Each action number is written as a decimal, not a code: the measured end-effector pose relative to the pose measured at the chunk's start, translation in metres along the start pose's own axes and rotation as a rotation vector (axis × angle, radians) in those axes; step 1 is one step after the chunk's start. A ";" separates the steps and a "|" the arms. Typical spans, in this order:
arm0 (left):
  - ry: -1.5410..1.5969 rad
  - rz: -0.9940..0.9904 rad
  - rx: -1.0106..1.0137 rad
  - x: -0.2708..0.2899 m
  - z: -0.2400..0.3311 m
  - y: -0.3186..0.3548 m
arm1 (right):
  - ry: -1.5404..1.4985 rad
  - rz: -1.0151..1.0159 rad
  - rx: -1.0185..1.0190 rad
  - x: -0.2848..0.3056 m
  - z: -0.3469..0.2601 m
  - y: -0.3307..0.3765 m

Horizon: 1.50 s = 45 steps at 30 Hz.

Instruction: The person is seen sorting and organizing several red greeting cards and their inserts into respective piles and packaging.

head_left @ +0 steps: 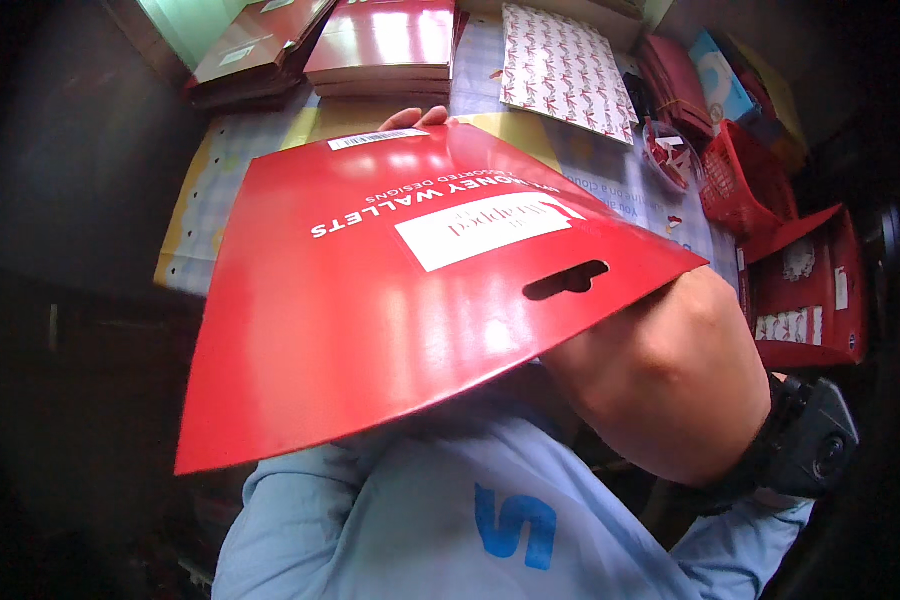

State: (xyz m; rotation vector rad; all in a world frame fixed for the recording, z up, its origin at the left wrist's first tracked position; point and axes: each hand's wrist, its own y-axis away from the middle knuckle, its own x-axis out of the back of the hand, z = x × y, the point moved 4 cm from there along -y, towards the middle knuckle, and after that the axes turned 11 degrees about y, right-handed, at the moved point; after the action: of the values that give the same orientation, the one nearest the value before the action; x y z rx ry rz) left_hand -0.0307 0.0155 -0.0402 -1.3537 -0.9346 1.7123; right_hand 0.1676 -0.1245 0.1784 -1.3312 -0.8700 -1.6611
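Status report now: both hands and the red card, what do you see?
Fingertips of one hand on far edge of red card sheet; which hand, cannot tell. Right forearm under the sheet, its hand hidden. Sheet lifted close, covering most of the table.

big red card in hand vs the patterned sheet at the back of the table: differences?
The red card is plain glossy red with a white label and a hang slot; the patterned sheet is white with small repeated red motifs. The red card is held up, bowed, with fingertips over its far edge; the patterned sheet lies flat on the table. Both are flat, rectangular paper goods.
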 end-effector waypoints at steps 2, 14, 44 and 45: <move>0.025 -0.009 0.005 0.004 -0.007 -0.002 | 0.063 0.090 0.008 -0.001 0.003 0.000; 0.014 0.045 0.038 -0.003 0.003 0.002 | -0.172 0.323 -0.077 -0.010 -0.001 -0.005; 0.238 0.352 0.228 -0.002 -0.012 0.005 | -0.016 0.351 0.199 0.005 0.019 0.002; 0.204 0.204 0.260 -0.007 -0.011 0.011 | 0.001 0.360 0.218 0.008 0.019 0.001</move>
State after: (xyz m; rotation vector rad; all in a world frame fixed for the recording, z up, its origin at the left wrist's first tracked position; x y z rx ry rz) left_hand -0.0196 0.0049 -0.0491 -1.4514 -0.4554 1.7360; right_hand 0.1756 -0.1091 0.1902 -1.2504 -0.7368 -1.2519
